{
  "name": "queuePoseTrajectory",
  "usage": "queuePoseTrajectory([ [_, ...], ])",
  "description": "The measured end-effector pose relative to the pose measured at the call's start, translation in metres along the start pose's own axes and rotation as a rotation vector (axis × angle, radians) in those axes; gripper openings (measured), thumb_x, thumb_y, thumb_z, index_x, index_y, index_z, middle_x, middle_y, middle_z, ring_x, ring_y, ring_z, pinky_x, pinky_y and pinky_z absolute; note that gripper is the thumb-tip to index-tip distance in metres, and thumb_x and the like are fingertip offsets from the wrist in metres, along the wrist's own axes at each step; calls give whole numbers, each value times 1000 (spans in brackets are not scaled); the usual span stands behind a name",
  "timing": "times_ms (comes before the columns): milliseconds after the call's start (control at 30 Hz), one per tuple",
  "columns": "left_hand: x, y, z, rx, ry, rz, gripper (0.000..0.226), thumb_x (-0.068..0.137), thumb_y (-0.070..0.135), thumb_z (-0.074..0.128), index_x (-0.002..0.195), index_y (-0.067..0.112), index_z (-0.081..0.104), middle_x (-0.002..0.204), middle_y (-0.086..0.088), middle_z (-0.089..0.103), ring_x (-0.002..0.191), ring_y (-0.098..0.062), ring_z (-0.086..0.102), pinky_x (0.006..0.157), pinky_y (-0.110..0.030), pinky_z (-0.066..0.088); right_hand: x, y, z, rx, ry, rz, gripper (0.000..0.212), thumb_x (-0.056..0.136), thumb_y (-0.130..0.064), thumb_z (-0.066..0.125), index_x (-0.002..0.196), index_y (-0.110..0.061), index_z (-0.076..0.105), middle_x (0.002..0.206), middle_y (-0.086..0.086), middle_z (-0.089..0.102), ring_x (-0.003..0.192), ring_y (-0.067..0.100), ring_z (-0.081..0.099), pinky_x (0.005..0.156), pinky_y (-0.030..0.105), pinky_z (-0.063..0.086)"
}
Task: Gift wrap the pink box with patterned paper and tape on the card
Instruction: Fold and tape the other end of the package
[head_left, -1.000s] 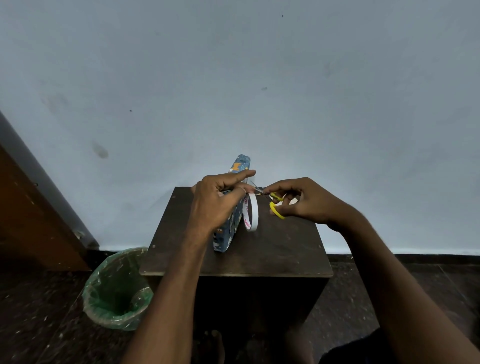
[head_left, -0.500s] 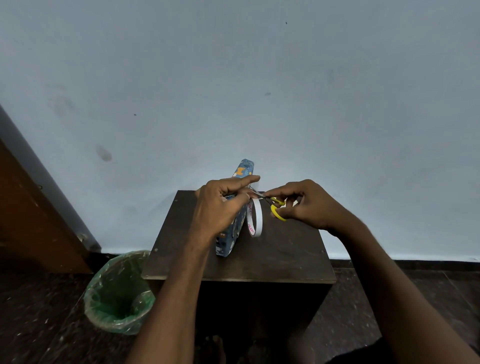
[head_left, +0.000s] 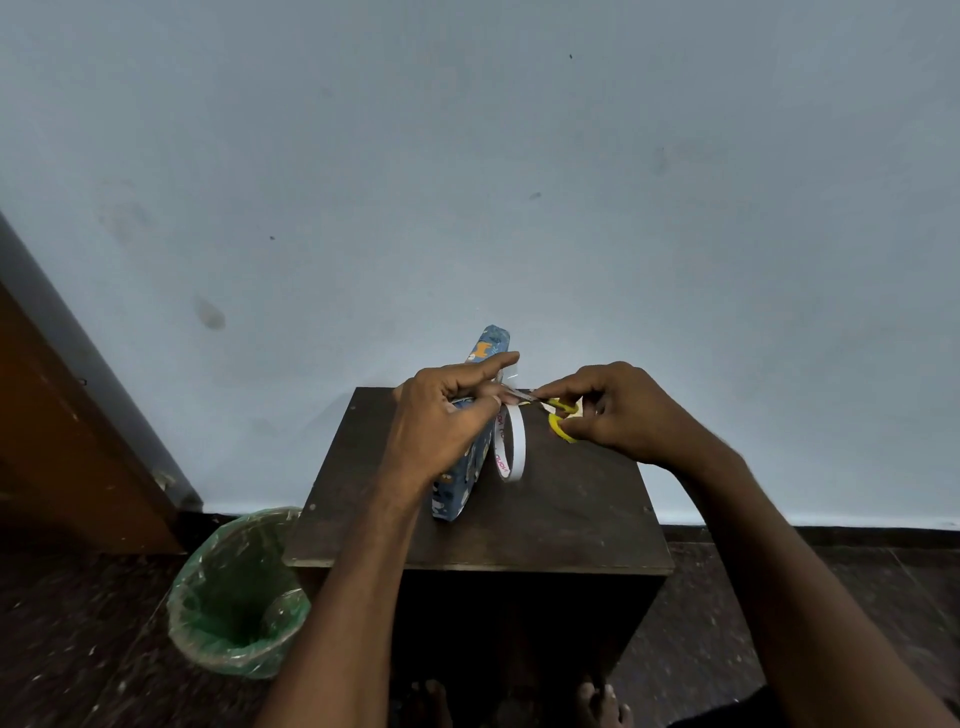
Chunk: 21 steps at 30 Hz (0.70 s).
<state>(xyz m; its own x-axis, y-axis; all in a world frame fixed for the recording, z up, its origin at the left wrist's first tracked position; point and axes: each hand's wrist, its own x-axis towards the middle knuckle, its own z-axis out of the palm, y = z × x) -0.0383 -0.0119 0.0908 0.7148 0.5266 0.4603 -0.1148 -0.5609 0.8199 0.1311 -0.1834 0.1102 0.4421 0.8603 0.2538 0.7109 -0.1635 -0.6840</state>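
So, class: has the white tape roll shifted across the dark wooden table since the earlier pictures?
No. The white tape roll still stands on edge beside the blue patterned wrapped box, same spot on the dark wooden table.

One camera on my head, looking forward and down, close over my left hand (head_left: 441, 421) and right hand (head_left: 621, 410) at the small dark table (head_left: 561, 519), pale wall (head_left: 467, 156) straight ahead filling the upper frame.

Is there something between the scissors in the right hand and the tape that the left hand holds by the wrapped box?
Nothing visible does. The scissors in the right hand have their blades at the left hand's fingertips, above the tape roll beside the wrapped box. The strip itself is too small to make out.
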Motion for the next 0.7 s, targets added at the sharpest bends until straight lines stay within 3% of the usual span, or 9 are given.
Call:
queuePoseTrajectory([
  [67,-1,1,-1,-6,12,5,44,88,18,63,123,40,78,115,14,80,125,-2,68,111,-38,55,-1,1,-1,26,-10,11,45,80,-12,83,109,-46,79,95,-8,73,76,22,64,73,33,52],
  [200,-1,-1,-4,-6,4,11,44,91,17,66,121,48,74,109,18,81,128,-1,65,117,-43,49,-7,4,0,198,-11,14,42,81,-7,84,114,-32,80,103,-7,76,87,26,70,83,32,56],
  [300,-1,-1,-4,-8,16,-9,46,89,25,72,127,51,70,101,19,81,124,-1,68,118,-44,48,-8,16,11,243,52,130,36,80,-6,82,107,-30,82,87,2,77,69,20,65,70,35,56],
  [400,0,-4,-2,-18,27,-22,45,86,31,78,130,40,74,98,17,82,119,-3,69,115,-46,49,-6,36,36,-110,56,292,24,76,-8,79,92,-26,84,69,-1,72,59,11,62,59,23,49],
  [500,3,-8,0,10,16,-36,51,85,36,82,135,38,72,90,16,81,119,-5,69,116,-50,47,-7,49,64,-445,-105,355,16,79,-19,75,94,-20,82,89,5,74,83,25,68,61,23,42],
  [600,4,-10,0,31,21,-42,50,83,45,80,131,51,68,88,18,80,119,-4,68,117,-56,43,-4,52,81,-524,-184,380,18,84,-18,73,101,-15,78,102,9,71,97,30,70,73,29,55],
  [700,5,-10,1,42,28,-43,49,81,51,78,128,58,65,87,21,80,120,-3,68,117,-60,40,0,46,89,-583,-213,342,21,87,-17,72,107,-12,75,108,10,72,101,29,67,82,33,56],
])
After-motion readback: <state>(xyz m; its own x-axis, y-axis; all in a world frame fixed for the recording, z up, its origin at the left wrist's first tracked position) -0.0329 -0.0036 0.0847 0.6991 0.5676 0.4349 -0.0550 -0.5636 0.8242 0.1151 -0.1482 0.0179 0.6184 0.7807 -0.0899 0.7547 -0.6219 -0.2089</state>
